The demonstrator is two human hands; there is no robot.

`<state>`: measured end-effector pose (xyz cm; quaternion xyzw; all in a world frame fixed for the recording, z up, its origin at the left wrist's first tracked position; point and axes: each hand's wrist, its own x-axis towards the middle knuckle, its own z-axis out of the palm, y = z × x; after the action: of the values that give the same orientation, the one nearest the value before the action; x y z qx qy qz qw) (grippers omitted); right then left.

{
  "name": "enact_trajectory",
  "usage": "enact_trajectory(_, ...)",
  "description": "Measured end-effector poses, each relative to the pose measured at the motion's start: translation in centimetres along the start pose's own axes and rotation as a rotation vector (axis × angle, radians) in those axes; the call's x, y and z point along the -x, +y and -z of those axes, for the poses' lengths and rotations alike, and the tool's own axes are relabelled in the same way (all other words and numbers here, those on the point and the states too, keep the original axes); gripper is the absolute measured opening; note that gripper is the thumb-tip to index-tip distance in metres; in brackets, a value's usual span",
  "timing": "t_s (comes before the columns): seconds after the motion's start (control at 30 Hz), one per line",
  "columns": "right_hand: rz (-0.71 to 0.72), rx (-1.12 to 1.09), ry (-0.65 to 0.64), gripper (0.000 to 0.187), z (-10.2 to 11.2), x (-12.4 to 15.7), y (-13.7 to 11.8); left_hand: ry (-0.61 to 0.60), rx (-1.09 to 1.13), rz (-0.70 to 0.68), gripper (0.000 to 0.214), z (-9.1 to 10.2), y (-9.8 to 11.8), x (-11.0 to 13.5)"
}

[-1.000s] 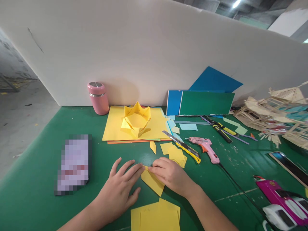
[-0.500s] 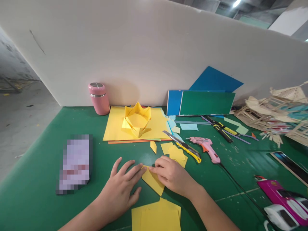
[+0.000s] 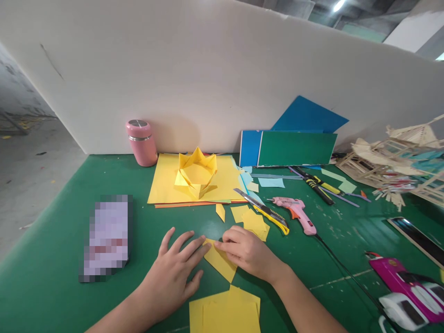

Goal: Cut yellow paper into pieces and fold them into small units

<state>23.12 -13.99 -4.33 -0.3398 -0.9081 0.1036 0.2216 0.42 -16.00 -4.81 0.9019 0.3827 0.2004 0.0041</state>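
Note:
A folded piece of yellow paper lies on the green table between my hands, its point toward me. My left hand is spread open, its fingertips pressing the paper's upper left corner. With fingers curled together, my right hand grips the paper's top edge and covers its right side. Closer to me lie flat yellow paper sheets. Several yellow paper pieces sit just beyond my right hand. A folded yellow paper crown shape stands on a stack of coloured paper.
A utility knife and a pink glue gun with a black cord lie right of the paper. A pink flask stands at the back left. Farther right are a phone, a magenta device and a wooden model.
The view has shifted very slightly. Both hands and the folded paper hold nearly the same position.

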Motion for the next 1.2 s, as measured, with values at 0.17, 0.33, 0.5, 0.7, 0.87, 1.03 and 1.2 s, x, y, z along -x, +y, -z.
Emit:
enact_trajectory(0.17, 0.024, -0.002, 0.000, 0.033, 0.0, 0.0, 0.0, 0.023, -0.009, 0.001, 0.041, -0.1, 0.1, 0.0)
enact_trajectory(0.33, 0.027, -0.006, 0.006, 0.038, -0.1, -0.1, 0.0, 0.037, -0.022, 0.000, 0.041, -0.3, 0.1, 0.1)
enact_trajectory(0.5, 0.029, 0.001, 0.007, 0.039, -0.1, -0.1, 0.0, 0.020, -0.017, -0.008, 0.041, -0.2, 0.1, 0.1)
enact_trajectory(0.7, 0.003, -0.028, 0.033, 0.026, 0.2, -0.3, -0.5, -0.001, -0.024, 0.006, 0.043, 0.1, 0.2, -0.1)
enact_trajectory(0.87, -0.021, 0.006, 0.049, 0.025, -0.2, -0.7, -1.0, 0.016, -0.034, 0.021, 0.044, 0.1, 0.1, -0.1)
enact_trajectory(1.03, -0.040, -0.001, 0.041, 0.026, -0.6, -0.8, -1.0, 0.020, -0.031, 0.026, 0.042, 0.1, 0.1, -0.2)
enact_trajectory(1.2, -0.053, 0.043, -0.064, 0.033, -0.9, -0.9, -0.8, 0.005, -0.051, 0.030, 0.040, 0.2, 0.2, -0.2)
